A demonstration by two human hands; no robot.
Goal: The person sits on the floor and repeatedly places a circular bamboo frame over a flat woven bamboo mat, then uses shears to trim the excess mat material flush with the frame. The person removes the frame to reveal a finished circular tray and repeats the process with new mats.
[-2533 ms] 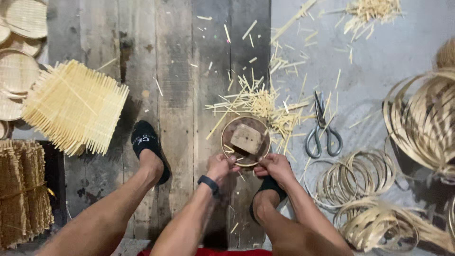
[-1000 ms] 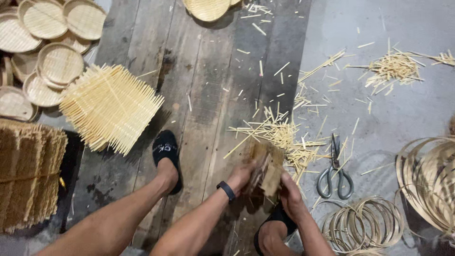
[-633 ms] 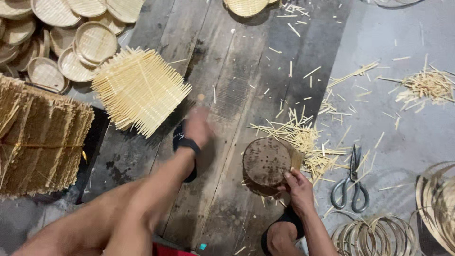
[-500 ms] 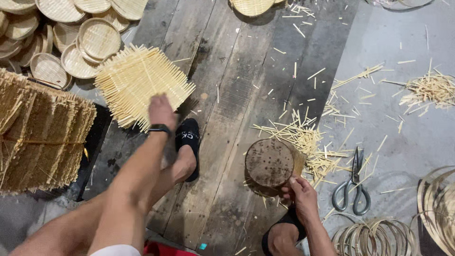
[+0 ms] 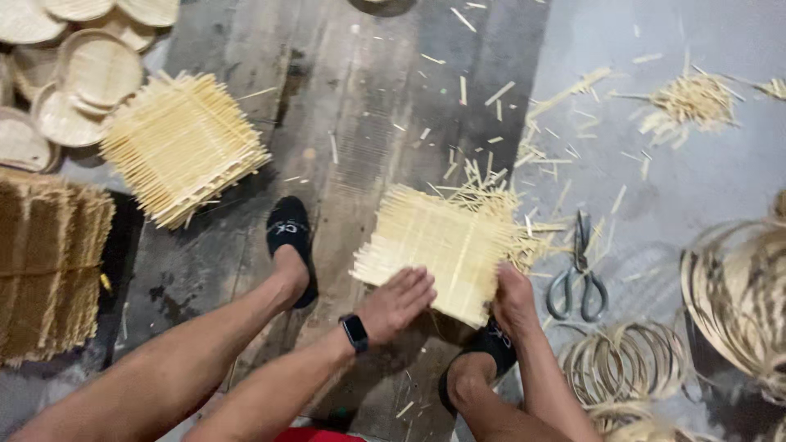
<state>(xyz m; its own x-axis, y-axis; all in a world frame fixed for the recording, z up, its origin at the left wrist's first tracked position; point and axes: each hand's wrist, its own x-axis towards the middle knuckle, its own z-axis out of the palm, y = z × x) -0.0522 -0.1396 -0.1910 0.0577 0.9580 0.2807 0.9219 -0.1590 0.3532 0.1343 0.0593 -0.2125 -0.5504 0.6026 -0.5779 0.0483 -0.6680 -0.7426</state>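
Pressing flat and open, the left hand [image 5: 399,301] now lies on a square woven bamboo mat [image 5: 438,245]; half a second ago it reached toward the mat stack [image 5: 182,144]. Right hand [image 5: 514,299] grips the mat's near edge over the plank floor [image 5: 368,98], scissors [image 5: 580,270] beside. A fresh mat is in work.

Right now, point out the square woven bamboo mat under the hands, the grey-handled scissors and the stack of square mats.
Square woven bamboo mat [image 5: 438,245], head view, its centre.
Grey-handled scissors [image 5: 580,266], head view, the pivot.
Stack of square mats [image 5: 182,143], head view, top mat's middle.
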